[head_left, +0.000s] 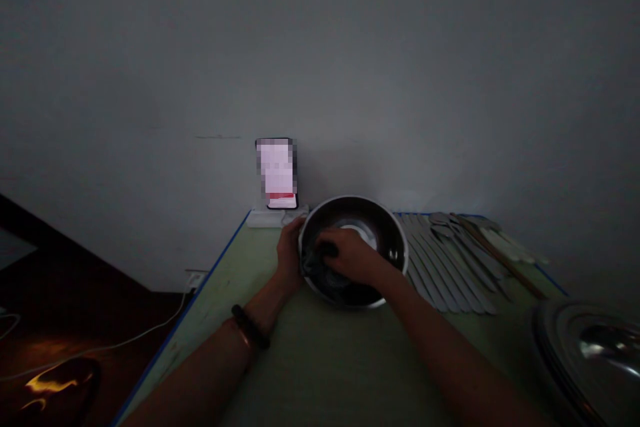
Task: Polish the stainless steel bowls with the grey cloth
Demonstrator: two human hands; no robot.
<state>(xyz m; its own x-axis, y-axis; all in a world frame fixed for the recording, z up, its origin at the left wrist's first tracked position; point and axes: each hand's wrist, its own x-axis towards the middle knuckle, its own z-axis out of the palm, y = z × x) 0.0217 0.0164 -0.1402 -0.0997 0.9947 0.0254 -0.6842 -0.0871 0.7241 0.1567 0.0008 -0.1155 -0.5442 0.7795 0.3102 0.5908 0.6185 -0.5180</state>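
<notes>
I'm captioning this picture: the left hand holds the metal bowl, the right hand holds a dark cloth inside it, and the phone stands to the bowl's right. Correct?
No: the head view shows the phone to the left of the metal bowl. The left hand, right hand and dark cloth are as you say.

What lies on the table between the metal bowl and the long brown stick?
In the head view, a slanting row of flat pale utensils, then spoons, lie between the metal bowl and the brown stick.
</notes>
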